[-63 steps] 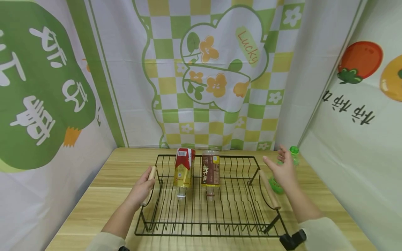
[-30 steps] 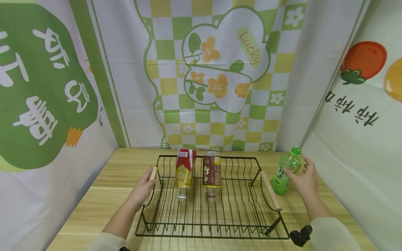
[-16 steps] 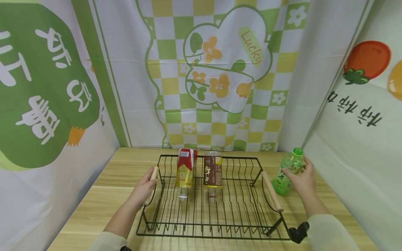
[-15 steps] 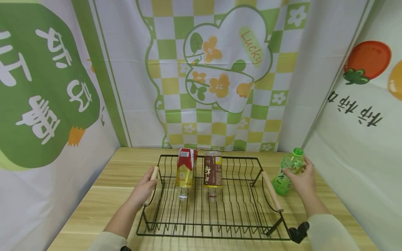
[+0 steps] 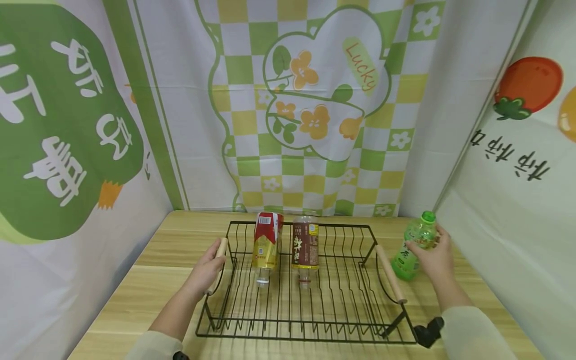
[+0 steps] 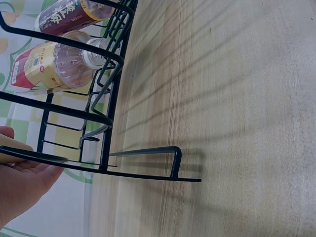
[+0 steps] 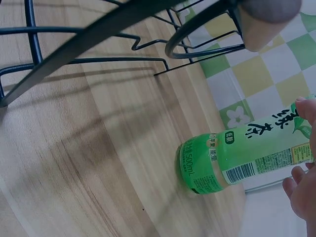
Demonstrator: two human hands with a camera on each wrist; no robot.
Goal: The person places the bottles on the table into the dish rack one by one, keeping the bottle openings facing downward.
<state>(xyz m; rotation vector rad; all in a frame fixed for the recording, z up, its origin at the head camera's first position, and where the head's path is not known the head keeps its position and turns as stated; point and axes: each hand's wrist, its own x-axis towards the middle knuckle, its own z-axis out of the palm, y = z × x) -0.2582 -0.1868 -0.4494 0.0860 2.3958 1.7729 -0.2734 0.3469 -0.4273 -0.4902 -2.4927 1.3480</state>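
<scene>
My right hand (image 5: 434,252) grips a green tea bottle (image 5: 406,262) with a green cap, upright on the table to the right of the rack. In the right wrist view the green bottle's (image 7: 207,160) base shows close over the wood. My left hand (image 5: 204,270) holds the wooden handle (image 5: 220,249) at the left side of a black wire dish rack (image 5: 288,320). Two bottles lie in the rack with necks toward me: one with a red and yellow label (image 5: 266,245), and beside it one with a brown label (image 5: 305,245).
The rack's right wooden handle (image 5: 390,275) stands between the rack and the green bottle. Wood-grain tabletop (image 5: 148,280) surrounds the rack. A checkered curtain (image 5: 252,120) hangs behind, with printed cloth walls on the left and right.
From an open reach by the rack's right handle, my right hand has moved right and round the green bottle. Over the last half second it barely shifts. My left hand stays on its handle.
</scene>
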